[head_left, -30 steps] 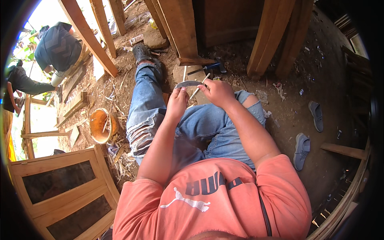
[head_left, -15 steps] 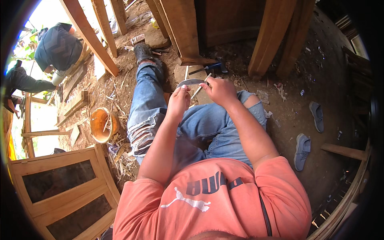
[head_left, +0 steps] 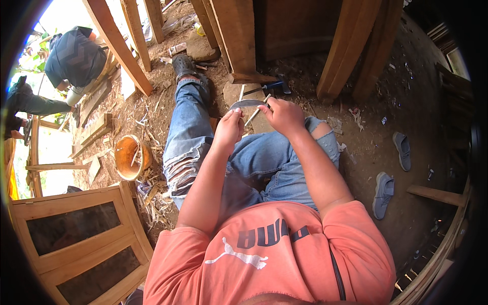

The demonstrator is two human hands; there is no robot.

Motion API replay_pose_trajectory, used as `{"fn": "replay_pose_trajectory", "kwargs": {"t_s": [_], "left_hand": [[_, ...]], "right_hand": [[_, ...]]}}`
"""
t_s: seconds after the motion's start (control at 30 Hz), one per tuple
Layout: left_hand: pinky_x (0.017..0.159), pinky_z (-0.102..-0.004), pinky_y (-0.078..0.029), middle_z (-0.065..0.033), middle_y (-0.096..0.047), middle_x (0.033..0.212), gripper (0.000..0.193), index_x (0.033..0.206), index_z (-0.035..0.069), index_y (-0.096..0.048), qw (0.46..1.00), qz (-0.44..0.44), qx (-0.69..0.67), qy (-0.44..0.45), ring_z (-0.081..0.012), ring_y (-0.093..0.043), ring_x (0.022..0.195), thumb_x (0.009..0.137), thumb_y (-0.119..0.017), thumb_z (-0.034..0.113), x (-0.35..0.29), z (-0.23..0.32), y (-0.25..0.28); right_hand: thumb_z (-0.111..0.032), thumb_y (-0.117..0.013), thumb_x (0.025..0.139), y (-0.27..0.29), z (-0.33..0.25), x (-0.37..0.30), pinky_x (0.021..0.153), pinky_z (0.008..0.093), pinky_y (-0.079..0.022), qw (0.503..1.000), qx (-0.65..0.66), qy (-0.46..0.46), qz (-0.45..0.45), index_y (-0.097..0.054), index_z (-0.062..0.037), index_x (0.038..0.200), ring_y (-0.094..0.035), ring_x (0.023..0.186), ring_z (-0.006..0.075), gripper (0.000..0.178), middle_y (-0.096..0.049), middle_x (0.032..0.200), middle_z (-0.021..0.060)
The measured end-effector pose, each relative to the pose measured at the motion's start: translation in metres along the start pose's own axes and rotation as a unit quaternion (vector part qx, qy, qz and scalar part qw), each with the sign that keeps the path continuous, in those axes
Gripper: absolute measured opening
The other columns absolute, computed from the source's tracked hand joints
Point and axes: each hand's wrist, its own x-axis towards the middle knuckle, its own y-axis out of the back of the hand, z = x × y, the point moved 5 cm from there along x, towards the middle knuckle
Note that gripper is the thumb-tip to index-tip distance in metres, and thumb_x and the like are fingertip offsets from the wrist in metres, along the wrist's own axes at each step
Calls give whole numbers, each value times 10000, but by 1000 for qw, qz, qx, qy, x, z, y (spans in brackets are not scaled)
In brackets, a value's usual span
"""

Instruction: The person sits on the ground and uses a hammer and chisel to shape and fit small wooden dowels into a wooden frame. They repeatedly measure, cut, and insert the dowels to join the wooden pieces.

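Note:
A curved grey metal blade (head_left: 247, 103) bridges the gap between my two hands above my bent leg. My left hand (head_left: 229, 127) is closed, its thumb pressed on the blade's left end. My right hand (head_left: 283, 116) is closed around a thin pale stick (head_left: 251, 118), which slants across the blade's right end. Whether the right fingers also touch the blade cannot be made out. Just beyond, a tool with a dark blue head (head_left: 283, 85) lies on the ground near a wooden post.
An orange bucket (head_left: 133, 157) with sticks inside stands at left among shavings. A framed wooden panel (head_left: 81, 229) leans at lower left. Thick posts (head_left: 351, 46) rise ahead. Grey shoes (head_left: 384, 194) lie at right. Another person (head_left: 76, 56) bends at upper left.
The view has shifted slightly. Both hands keep their hold on the blade and stick, with barely any movement. At far left, the other person's limb has moved a little.

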Motion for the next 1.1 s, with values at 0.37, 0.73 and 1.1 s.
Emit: {"fn": "replay_pose_trajectory", "kwargs": {"t_s": [0.37,0.73,1.1], "left_hand": [[442,-270,-204,69,-382,666,237,1001,154,-547,995,-27,-75,64,-68,-295,510,1151,-489,328,6,-10,4],[435,-258,-207,108,-367,667,235,1015,173,-578,997,-21,-37,66,-44,-295,505,1149,-487,343,8,-33,-26],[444,-265,-202,86,-364,667,230,1020,165,-558,999,-12,-38,34,-56,-296,522,1158,-487,335,11,-21,-13]], "right_hand": [[-589,-567,1049,-7,-2,0,656,557,-558,997,-6,-26,-68,-664,-132,922,-733,791,412,484,-738,816,142],[-511,-615,1033,-16,-9,0,658,556,-540,996,36,32,-69,-660,-109,914,-715,800,415,422,-726,819,149],[-545,-629,1027,-14,2,4,657,553,-545,998,47,12,-52,-672,-101,886,-717,789,420,468,-725,799,154]]}}
